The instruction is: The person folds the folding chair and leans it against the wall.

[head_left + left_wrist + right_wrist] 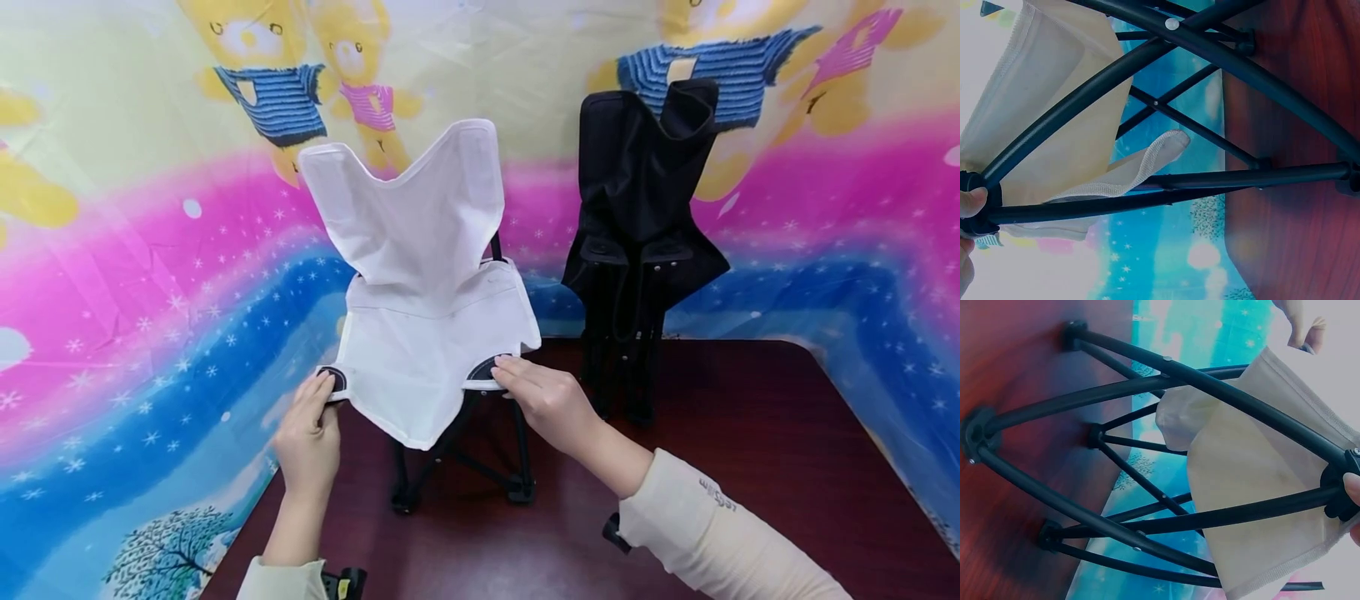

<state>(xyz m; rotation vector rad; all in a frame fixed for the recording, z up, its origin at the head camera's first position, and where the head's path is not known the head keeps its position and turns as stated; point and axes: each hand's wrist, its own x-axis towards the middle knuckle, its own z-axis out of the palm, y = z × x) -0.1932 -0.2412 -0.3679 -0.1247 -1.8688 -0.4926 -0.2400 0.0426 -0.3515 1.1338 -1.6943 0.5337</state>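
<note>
A white fabric folding chair (427, 275) stands unfolded on black tubular legs. At its front left seat corner my left hand (306, 425) pinches the black patch, thumb below and fingers on top. My right hand (551, 404) holds the matching front right corner patch the same way. The left wrist view catches the thumb against a black plastic joint (991, 206) where two tubes meet. On the other side, a similar joint (1338, 494) lies under my right thumb. Crossed tubes (1166, 369) spread below the seat, and their feet rest on the tabletop.
A black folding chair (637, 183), mostly folded, stands upright behind and to the right. Both chairs are on a dark red-brown table (765, 450). Behind it hangs a backdrop (135, 275) printed with bears and snowflakes.
</note>
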